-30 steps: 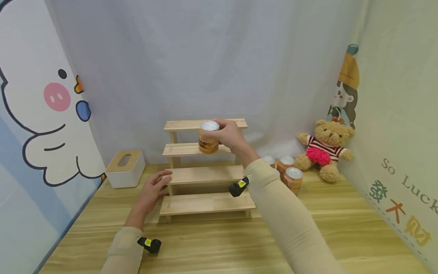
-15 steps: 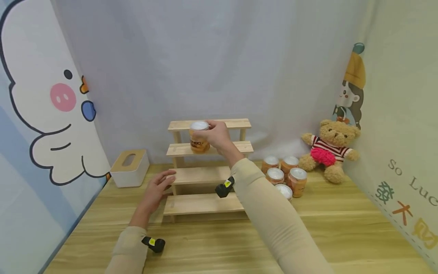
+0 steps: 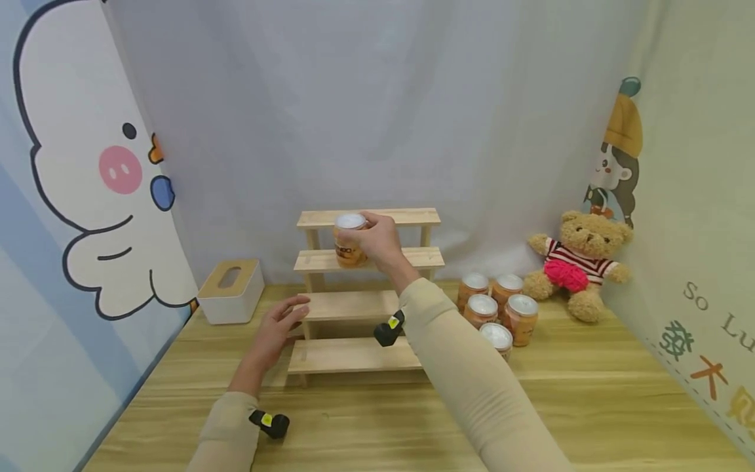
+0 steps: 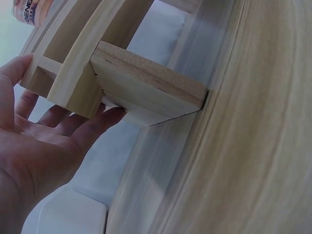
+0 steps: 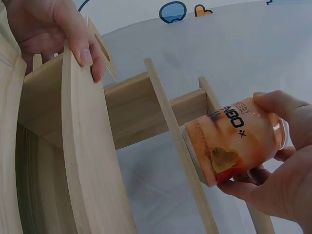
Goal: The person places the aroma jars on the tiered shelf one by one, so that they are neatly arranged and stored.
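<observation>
My right hand [image 3: 382,242] holds an orange can [image 3: 349,252] with a silver lid, thumb and fingers round its side. Upright in the head view, the can is at the second-highest tier of a four-tier wooden display rack [image 3: 354,356], left of the tier's middle. Its base [image 5: 195,158] appears to meet that tier in the right wrist view. At the rack's left side, my left hand [image 4: 39,146] grips the end of a lower tier, thumb above and fingers beneath. Parts of the lower tiers' right ends are hidden behind my right forearm.
Several matching cans [image 3: 482,308] stand grouped on the wooden table [image 3: 366,426] right of the rack. Behind them a teddy bear [image 3: 580,259] sits against the wall. A white tissue box [image 3: 231,298] with a wooden lid stands at the left. A pale curtain [image 3: 377,111] hangs behind.
The can in my right hand has moved left along the second-highest tier, then stayed nearly still. My left hand keeps its place on the rack. The head view has shifted slightly left.
</observation>
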Demonstrator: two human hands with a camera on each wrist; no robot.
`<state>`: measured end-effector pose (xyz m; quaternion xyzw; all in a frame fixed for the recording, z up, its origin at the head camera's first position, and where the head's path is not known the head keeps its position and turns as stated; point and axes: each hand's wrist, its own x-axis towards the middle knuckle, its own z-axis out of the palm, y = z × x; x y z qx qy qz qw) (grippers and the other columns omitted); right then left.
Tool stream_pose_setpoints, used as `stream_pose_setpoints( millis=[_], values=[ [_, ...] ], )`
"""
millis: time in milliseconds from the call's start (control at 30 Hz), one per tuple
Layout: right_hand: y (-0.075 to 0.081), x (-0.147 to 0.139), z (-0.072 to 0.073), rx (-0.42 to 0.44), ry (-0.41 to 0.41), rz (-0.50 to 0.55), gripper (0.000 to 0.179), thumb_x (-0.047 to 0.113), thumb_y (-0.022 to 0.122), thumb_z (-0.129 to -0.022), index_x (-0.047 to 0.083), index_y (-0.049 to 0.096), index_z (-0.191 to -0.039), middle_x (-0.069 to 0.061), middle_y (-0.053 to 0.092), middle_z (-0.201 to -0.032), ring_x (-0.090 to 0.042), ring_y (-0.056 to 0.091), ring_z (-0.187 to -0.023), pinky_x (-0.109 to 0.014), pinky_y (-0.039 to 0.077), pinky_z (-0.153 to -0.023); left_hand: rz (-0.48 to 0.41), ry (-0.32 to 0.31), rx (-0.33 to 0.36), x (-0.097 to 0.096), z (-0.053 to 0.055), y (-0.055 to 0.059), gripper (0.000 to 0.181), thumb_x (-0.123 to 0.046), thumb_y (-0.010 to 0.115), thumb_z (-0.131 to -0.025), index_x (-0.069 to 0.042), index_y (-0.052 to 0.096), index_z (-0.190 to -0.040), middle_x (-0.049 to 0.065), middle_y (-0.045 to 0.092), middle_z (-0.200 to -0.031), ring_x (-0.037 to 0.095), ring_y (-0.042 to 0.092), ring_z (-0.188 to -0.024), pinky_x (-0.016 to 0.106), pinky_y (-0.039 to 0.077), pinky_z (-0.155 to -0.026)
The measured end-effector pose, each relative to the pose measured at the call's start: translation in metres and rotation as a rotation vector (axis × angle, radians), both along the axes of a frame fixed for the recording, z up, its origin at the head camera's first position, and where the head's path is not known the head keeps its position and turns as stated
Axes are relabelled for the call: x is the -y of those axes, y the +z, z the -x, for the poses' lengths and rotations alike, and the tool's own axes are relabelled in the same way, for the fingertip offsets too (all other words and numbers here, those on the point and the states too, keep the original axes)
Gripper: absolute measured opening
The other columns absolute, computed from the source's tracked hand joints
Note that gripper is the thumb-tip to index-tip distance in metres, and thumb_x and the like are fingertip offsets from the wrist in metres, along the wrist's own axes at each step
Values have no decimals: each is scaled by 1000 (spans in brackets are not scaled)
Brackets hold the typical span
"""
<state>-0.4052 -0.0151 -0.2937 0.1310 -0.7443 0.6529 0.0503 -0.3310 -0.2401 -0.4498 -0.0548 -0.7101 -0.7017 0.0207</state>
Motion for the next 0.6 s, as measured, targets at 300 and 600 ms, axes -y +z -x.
stream_pose_setpoints(
  millis=[300, 600],
  values=[
    [-1, -3, 5, -18, -23, -24, 50, 15, 84, -78, 4, 68, -124, -10, 64, -111, -23, 60, -101, -40, 52, -86, 3, -13, -13, -2, 1, 0, 47, -25, 58, -104, 1, 48, -141, 10, 29, -160, 45, 37, -133, 50, 49, -91],
    [-5, -4, 4, 4, -59, -29, 59, 24, 87, -78, 5, 59, -126, -10, 58, -116, -26, 58, -106, -42, 52, -89, 22, -5, -13, 0, 1, -3, 48, -28, 57, -104, -2, 47, -143, 8, 28, -160, 44, 35, -136, 51, 48, -92]
  ],
)
